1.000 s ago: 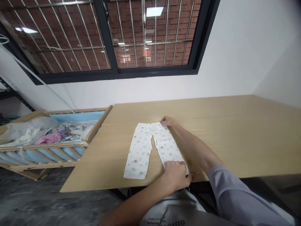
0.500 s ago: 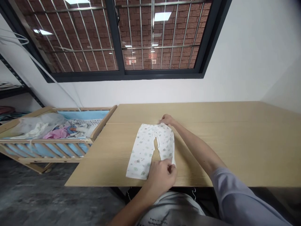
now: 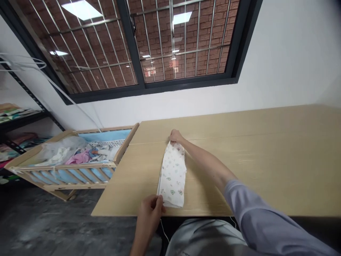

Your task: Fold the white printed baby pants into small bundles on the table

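A pair of white baby trousers [image 3: 172, 176] with a small green print lies on the light wooden table [image 3: 266, 160], folded lengthwise into a narrow strip. My right hand [image 3: 175, 136] pinches the far end of the strip at the waistband. My left hand [image 3: 149, 210] sits at the near end, its fingers gripping the strip's lower left corner at the table's front edge. The legs lie one on top of the other, so the lower one is hidden.
A wooden crib [image 3: 64, 166] with blue padding, a plastic bag and soft clothes stands against the table's left end. Folded textiles lie on a dark metal shelf [image 3: 21, 121] further left. A barred window [image 3: 133, 46] is above, and concrete floor lies below.
The trousers went from two legs side by side to one narrow folded strip. My left hand moved left to the strip's near corner. My view turned slightly.
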A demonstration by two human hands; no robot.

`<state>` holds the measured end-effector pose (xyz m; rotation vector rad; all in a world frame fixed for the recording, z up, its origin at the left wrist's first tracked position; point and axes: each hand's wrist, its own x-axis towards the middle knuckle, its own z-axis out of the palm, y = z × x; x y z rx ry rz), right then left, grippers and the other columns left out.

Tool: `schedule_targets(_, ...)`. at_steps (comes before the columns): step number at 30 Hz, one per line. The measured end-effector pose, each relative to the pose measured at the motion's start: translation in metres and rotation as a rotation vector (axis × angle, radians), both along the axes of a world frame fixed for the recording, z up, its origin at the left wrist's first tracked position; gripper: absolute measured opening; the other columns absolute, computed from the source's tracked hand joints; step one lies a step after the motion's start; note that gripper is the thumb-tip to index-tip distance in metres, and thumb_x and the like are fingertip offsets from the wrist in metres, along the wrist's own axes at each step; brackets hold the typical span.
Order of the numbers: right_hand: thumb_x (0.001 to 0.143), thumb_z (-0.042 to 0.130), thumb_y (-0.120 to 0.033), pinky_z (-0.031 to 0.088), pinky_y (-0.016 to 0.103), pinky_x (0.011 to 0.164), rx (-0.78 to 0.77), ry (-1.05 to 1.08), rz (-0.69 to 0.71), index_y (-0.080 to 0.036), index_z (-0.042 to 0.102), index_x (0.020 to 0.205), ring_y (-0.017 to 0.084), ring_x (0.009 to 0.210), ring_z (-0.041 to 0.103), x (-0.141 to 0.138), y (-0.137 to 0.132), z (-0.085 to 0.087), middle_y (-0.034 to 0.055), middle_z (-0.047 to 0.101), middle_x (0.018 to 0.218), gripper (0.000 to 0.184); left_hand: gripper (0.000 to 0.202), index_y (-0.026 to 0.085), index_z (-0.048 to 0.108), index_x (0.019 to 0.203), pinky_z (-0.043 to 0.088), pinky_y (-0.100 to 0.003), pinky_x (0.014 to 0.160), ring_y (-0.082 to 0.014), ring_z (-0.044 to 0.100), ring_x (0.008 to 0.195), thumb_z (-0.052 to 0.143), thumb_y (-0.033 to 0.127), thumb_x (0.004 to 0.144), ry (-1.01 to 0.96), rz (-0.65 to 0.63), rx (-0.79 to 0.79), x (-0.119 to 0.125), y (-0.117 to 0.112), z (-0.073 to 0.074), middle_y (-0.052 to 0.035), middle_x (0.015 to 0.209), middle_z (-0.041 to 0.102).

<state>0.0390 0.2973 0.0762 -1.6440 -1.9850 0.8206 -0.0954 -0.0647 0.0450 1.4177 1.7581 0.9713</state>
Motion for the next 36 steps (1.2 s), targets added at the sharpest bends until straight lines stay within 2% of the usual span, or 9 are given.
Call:
schedule_targets(9,0.078,0.071,-0.014,0.049,0.023,0.060,-0.007,-0.134,0.053,-0.008,0.070,0.087,0.020,0.061,0.067,-0.026,-0.023,-0.012,0.0102,0.069,0.058,0.011,0.044,0.023,0.057,0.062,0.036,-0.030,0.061,-0.0225,0.066,0.067,0.040,0.048,0.093,0.399,0.058,-0.056,-0.010,-0.005,-0.014,-0.0048,0.066,0.070)
schedule_targets(13,0.091,0.059,-0.023,0.050,0.027,0.075,0.155,-0.134,0.112,-0.009,0.062,0.111,0.025,0.093,0.068,-0.017,-0.037,-0.002,0.0184,0.073,0.102,0.025,0.041,0.023,0.059,0.064,0.032,-0.031,0.058,-0.0245,0.067,0.064,0.044,0.046,0.095,0.685,0.155,-0.018,-0.006,-0.009,-0.013,-0.0052,0.065,0.071)
schedule_targets(15,0.095,0.053,-0.028,0.049,0.032,0.086,0.232,-0.122,0.179,-0.012,0.056,0.122,0.027,0.106,0.065,-0.011,-0.055,0.003,0.0185,0.066,0.123,0.031,0.039,0.023,0.058,0.065,0.034,-0.031,0.058,-0.0247,0.065,0.063,0.049,0.046,0.095,0.816,0.216,0.126,-0.003,-0.013,-0.013,-0.0049,0.062,0.068)
schedule_targets(17,0.098,0.050,-0.035,0.048,0.038,0.094,0.306,-0.106,0.325,-0.015,0.051,0.131,0.029,0.113,0.062,-0.005,-0.084,0.005,0.0177,0.059,0.135,0.039,0.033,0.022,0.060,0.070,0.040,-0.032,0.065,-0.0244,0.064,0.069,0.052,0.042,0.096,0.862,0.191,0.365,0.000,-0.016,-0.013,-0.0054,0.068,0.068)
schedule_targets(20,0.101,0.044,-0.048,0.044,0.046,0.105,0.399,-0.082,0.670,-0.014,0.041,0.147,0.033,0.128,0.055,0.006,-0.142,0.000,0.0191,0.047,0.150,0.057,0.017,0.019,0.066,0.097,0.045,-0.036,0.083,-0.0248,0.065,0.090,0.054,0.031,0.096,0.861,0.035,0.628,0.006,-0.022,-0.019,-0.0105,0.100,0.073)
schedule_targets(23,0.103,0.038,-0.052,0.029,0.045,0.119,0.421,-0.056,0.960,-0.016,0.026,0.158,0.030,0.151,0.028,0.019,-0.200,-0.013,0.0164,0.023,0.166,0.067,0.035,0.017,0.059,0.128,0.042,-0.038,0.096,-0.0269,0.060,0.117,0.055,0.027,0.095,0.924,-0.093,0.668,0.011,-0.032,-0.035,-0.0147,0.131,0.065)
schedule_targets(26,0.105,0.036,-0.050,0.015,0.041,0.125,0.393,-0.040,1.114,-0.016,0.016,0.162,0.025,0.155,0.011,0.028,-0.234,-0.031,0.0131,0.009,0.168,0.070,0.051,0.014,0.047,0.144,0.035,-0.041,0.104,-0.0289,0.051,0.133,0.054,0.029,0.095,1.008,-0.126,0.659,0.014,-0.041,-0.054,-0.0166,0.142,0.058)
schedule_targets(30,0.104,0.037,-0.052,0.011,0.042,0.126,0.329,-0.073,1.131,-0.018,0.016,0.162,0.024,0.155,0.012,0.033,-0.232,-0.052,0.0124,0.011,0.168,0.070,0.066,0.017,0.029,0.157,0.031,-0.042,0.107,-0.0283,0.046,0.139,0.051,0.028,0.096,1.046,-0.101,0.651,0.015,-0.046,-0.069,-0.0142,0.149,0.054)
schedule_targets(36,0.101,0.042,-0.059,0.010,0.046,0.126,0.313,-0.145,0.984,-0.022,0.021,0.162,0.026,0.155,0.013,0.036,-0.162,-0.065,0.0102,0.014,0.167,0.074,0.072,0.023,0.017,0.161,0.034,-0.040,0.102,-0.0267,0.047,0.140,0.048,0.026,0.096,1.006,-0.038,0.644,0.020,-0.046,-0.071,-0.0118,0.152,0.052)
